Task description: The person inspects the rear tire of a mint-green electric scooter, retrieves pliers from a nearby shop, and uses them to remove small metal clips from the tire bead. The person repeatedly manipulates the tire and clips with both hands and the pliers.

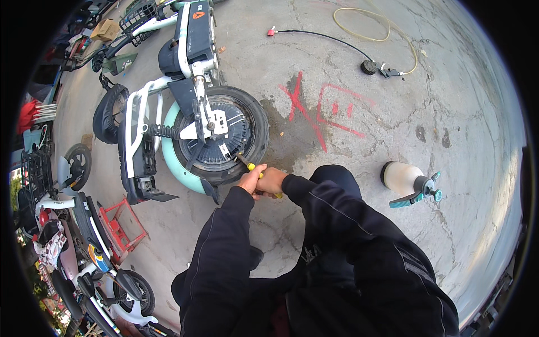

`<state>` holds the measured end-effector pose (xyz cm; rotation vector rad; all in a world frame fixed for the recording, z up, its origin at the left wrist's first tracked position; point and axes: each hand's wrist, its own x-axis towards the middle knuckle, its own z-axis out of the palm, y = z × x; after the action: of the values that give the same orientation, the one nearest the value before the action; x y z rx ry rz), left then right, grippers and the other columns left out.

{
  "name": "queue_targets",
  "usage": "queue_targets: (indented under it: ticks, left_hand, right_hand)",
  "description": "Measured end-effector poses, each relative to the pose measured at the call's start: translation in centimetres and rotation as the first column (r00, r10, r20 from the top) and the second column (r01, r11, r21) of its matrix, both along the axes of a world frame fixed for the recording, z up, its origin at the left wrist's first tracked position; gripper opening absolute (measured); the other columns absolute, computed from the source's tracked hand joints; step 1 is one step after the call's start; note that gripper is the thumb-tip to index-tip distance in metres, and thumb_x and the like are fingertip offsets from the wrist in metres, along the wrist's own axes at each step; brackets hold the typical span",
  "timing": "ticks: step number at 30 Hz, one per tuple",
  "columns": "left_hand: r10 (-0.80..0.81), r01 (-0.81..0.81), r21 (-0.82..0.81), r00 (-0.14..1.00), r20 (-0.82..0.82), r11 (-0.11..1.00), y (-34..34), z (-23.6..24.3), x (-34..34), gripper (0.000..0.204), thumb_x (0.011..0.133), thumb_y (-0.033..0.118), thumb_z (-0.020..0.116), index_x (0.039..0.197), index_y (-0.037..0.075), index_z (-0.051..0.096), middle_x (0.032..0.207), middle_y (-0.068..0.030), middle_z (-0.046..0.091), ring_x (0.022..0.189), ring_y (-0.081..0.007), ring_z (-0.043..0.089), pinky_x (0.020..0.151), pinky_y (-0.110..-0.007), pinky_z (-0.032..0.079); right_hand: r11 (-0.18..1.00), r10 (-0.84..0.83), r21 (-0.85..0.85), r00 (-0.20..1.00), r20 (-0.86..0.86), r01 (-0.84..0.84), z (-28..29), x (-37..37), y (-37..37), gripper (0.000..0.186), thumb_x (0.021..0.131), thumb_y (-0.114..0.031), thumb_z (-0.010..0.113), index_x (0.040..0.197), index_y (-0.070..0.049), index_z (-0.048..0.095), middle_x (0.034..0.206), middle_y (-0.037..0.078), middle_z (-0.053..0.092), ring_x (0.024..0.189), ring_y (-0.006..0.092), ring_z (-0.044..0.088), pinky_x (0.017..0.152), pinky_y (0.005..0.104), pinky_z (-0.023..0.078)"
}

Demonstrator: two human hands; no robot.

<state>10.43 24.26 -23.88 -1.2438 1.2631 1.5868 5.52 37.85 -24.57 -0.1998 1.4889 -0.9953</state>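
Note:
A white and black electric two-wheeler [185, 50] lies on its side with a mint-green fender [173, 168] beside its black tire [255, 123] and ribbed wheel hub [224, 140]. A metal tool with a yellow handle [251, 167] reaches the wheel's lower right, near the rim. My left hand [251, 178] is closed on the handle. Just to its right, my right hand [272, 181] also grips the handle, whose lower end shows below my fingers. The exact shape of the tool's tip is too small to make out.
A pump sprayer [404, 180] stands on cracked concrete at right. A hose with a gauge [368, 67] lies above red painted marks [331, 109]. More two-wheelers [84, 241] and a red metal frame [120, 230] are at left, a cardboard box [104, 29] at upper left.

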Motion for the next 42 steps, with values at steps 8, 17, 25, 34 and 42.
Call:
queue_targets:
  ticks: [8, 17, 25, 34, 42]
  left_hand:
    - [-0.046, 0.046, -0.126, 0.999, 0.007, 0.991, 0.2, 0.3, -0.6, 0.051, 0.092, 0.060, 0.059, 0.085, 0.009, 0.057, 0.062, -0.0066, 0.055, 0.042, -0.0169, 0.048, 0.035, -0.028, 0.023]
    - [0.164, -0.165, 0.161, 0.986, 0.016, 0.973, 0.4, -2.8, 0.9, 0.031, 0.096, 0.046, 0.053, 0.092, 0.017, 0.062, 0.065, -0.0024, 0.061, 0.042, -0.0190, 0.052, 0.033, -0.029, 0.028]
    - [0.451, -0.349, 0.340, 0.843, -0.294, 0.873, 2.3, -5.0, 0.9, 0.036, 0.096, 0.033, 0.047, 0.107, 0.005, 0.067, 0.108, -0.0109, 0.073, 0.101, -0.0275, 0.070, 0.092, -0.040, 0.055]
    - [0.412, -0.246, 0.384, 0.794, -0.448, 0.890, 3.2, -6.5, 0.7, 0.044, 0.096, 0.033, 0.045, 0.115, 0.000, 0.066, 0.118, -0.0146, 0.071, 0.110, -0.0291, 0.067, 0.099, -0.039, 0.051]
    - [0.539, -0.406, 0.383, 0.759, -0.365, 0.830, 4.5, -7.6, -1.0, 0.046, 0.097, 0.033, 0.046, 0.125, 0.001, 0.064, 0.120, -0.0126, 0.070, 0.112, -0.0263, 0.067, 0.100, -0.038, 0.050]
  right_hand:
    - [0.997, -0.074, -0.002, 0.938, 0.338, 0.080, 1.0, -0.6, 1.1, 0.018, 0.079, -0.020, 0.066, 0.086, -0.003, 0.068, 0.073, 0.006, 0.060, 0.063, 0.0186, 0.059, 0.056, 0.0366, 0.051]
    - [0.951, 0.295, 0.194, 0.891, -0.345, -0.240, 2.3, -0.1, 0.2, 0.033, 0.074, -0.028, 0.068, 0.091, -0.001, 0.078, 0.097, 0.020, 0.075, 0.087, 0.0319, 0.074, 0.073, 0.0435, 0.057]
    - [0.996, 0.073, 0.087, 0.857, -0.509, -0.033, 1.5, 0.0, 2.6, 0.043, 0.068, -0.016, 0.069, 0.106, 0.002, 0.074, 0.116, 0.026, 0.069, 0.112, 0.0361, 0.068, 0.091, 0.0406, 0.055]
    - [0.983, 0.062, 0.177, 0.819, -0.570, 0.048, -0.1, 0.2, 2.7, 0.044, 0.073, -0.021, 0.070, 0.111, 0.002, 0.072, 0.121, 0.023, 0.067, 0.114, 0.0357, 0.067, 0.095, 0.0407, 0.053]
    - [0.976, 0.216, 0.149, 0.796, -0.566, -0.159, 0.8, -3.7, 5.0, 0.049, 0.074, -0.020, 0.066, 0.114, 0.008, 0.066, 0.119, 0.026, 0.067, 0.110, 0.0366, 0.069, 0.092, 0.0403, 0.055]
